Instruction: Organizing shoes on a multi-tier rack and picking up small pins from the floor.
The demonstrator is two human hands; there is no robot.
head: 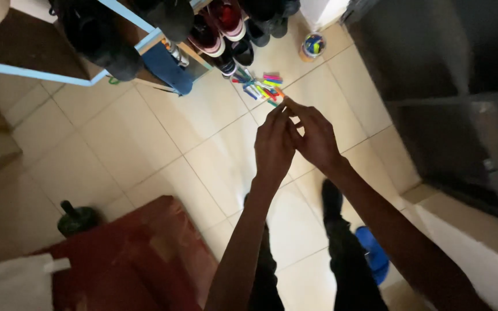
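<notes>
A: Over the tiled floor (162, 138), mid-frame, both hands are raised & brought together. Something small is pinched between them?

B: Seems so. Left hand (274, 144) is seen from the back, fingers bunched narrow, tips up. Right hand (317, 137) is closed to a pinch too, index & thumb pressed at the same spot. A small orange bit (279, 92) is glimpsed right at the fingertips, prob. a clothes peg, but what's gripped can't be told for sure; too small & blurred.

A: And the coloured heap beyond?

B: Bunch of clothes pegs (260, 86), approx. a dozen, pink, green, blue, yellow, orange, seen just beyond the fingertips, near the shoe rack (145, 43). Whether they're lying on the tiles or hung from the hands can't be judged.

A: How far along is the work judged to be?

B: Early or mid, at a guess. Pegs are still clustered together; none are seen clipped or set apart elsewhere. Sorting or clipping looks mostly left.

A: Anything else noted?

B: Dark shoes stacked on the rack, a small multicoloured ball (313, 45) by the wall, a red cushion (139, 253) at lower left.
</notes>
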